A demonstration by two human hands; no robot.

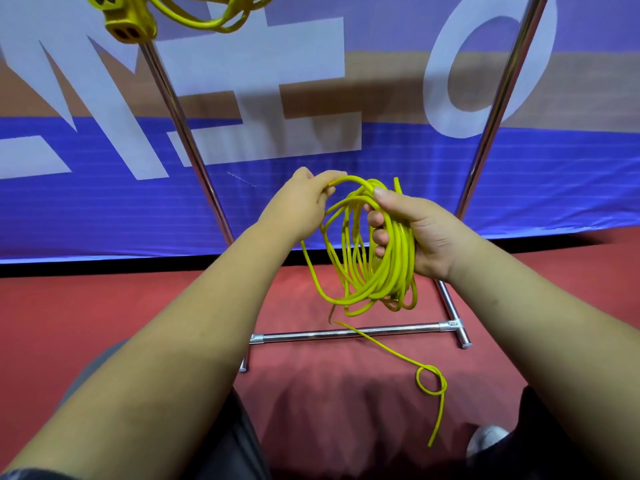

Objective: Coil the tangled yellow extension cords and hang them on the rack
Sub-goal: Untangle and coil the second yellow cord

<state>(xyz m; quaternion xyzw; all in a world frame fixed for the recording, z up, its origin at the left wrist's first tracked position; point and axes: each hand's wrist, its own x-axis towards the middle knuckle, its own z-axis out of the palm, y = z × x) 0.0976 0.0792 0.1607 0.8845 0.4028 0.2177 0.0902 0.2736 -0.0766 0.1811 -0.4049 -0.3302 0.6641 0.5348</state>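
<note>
Yellow extension cord [374, 258] is gathered into a loose coil that we hold in the air in front of us, above the red floor [104, 323] and just ahead of the rack's low crossbar. The coil hangs as a tall oval, its long axis running from our hands down toward the floor, with the loops spreading apart on the left side and bunched tight on the right. Our right hand [419, 233] grips the bunched side, fingers curled through the middle of the coil and the thumb laid across the top strands. Our left hand [301, 206] pinches a single strand at the top of the coil, where it arches over toward the right hand. A loose tail [431, 379] drops from the bottom of the coil, runs down and to the right across the floor, makes one small loop, and ends pointing back toward us near a shoe [485, 441]. The rack [346, 332] is of shiny metal tube, its two uprights leaning up on either side of our hands. At the top left, a second yellow cord [194, 15] with its socket block [128, 27] hangs by the left upright. A blue banner [104, 202] with large pale letters stands behind the rack.
</note>
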